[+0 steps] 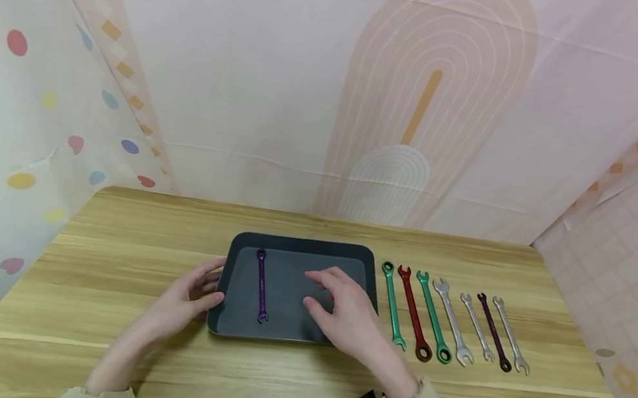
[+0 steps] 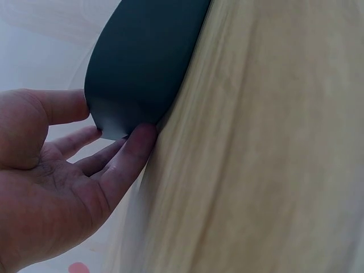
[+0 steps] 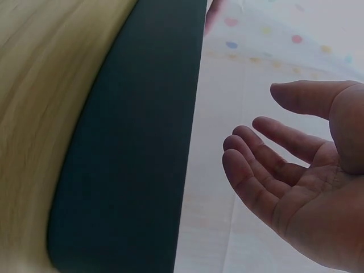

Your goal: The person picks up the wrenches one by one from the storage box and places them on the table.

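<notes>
A dark grey tray (image 1: 293,336) lies on the wooden table, and a purple wrench (image 1: 262,287) rests in its left part. At the tray's left side, my left hand (image 1: 182,304) holds the edge. The left wrist view shows the thumb of that hand (image 2: 62,165) at the rim and its fingers against the outer wall. Over the right half of the tray hovers my right hand (image 1: 345,312), its fingers loosely bent. Nothing is between the fingers of the right hand (image 3: 296,170) in the right wrist view, where the tray's dark wall (image 3: 131,142) stands beside it.
Right of the tray, several wrenches lie in a row: a green one (image 1: 392,304), a red one (image 1: 414,309), another green one (image 1: 433,315), silver ones (image 1: 454,320) and a dark purple one (image 1: 494,331). A patterned cloth (image 1: 249,88) hangs behind the table (image 1: 114,255).
</notes>
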`<state>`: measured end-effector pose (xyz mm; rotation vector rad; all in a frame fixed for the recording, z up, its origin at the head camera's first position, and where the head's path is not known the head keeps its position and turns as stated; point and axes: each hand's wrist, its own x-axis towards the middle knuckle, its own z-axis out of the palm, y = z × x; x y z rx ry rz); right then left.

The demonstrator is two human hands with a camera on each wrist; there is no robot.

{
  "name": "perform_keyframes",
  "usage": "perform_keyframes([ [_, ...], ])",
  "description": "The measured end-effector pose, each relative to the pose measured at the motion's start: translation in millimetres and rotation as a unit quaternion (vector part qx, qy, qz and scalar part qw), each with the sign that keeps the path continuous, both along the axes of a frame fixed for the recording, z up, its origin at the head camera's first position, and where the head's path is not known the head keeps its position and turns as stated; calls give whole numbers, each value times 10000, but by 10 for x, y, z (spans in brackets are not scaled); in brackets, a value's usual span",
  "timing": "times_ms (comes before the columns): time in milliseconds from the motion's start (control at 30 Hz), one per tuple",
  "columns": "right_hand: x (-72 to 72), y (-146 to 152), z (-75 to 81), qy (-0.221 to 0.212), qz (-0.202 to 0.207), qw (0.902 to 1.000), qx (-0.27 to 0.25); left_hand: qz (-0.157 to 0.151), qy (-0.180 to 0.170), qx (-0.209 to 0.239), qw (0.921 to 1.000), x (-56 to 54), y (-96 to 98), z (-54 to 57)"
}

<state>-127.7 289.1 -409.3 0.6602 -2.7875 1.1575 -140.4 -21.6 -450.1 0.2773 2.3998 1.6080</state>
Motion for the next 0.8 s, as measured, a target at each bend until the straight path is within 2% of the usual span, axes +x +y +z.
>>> perform_keyframes([
  [233, -39, -86, 54, 110, 107, 9999, -37, 10, -52, 88, 9999, -13, 34, -15],
  [533, -74, -238, 281, 366, 405, 9985, 64, -3, -26, 76, 10000, 1, 42, -36],
  [800, -216, -394, 428, 386, 525, 9972, 367, 48, 25, 3, 10000, 17, -9, -6],
])
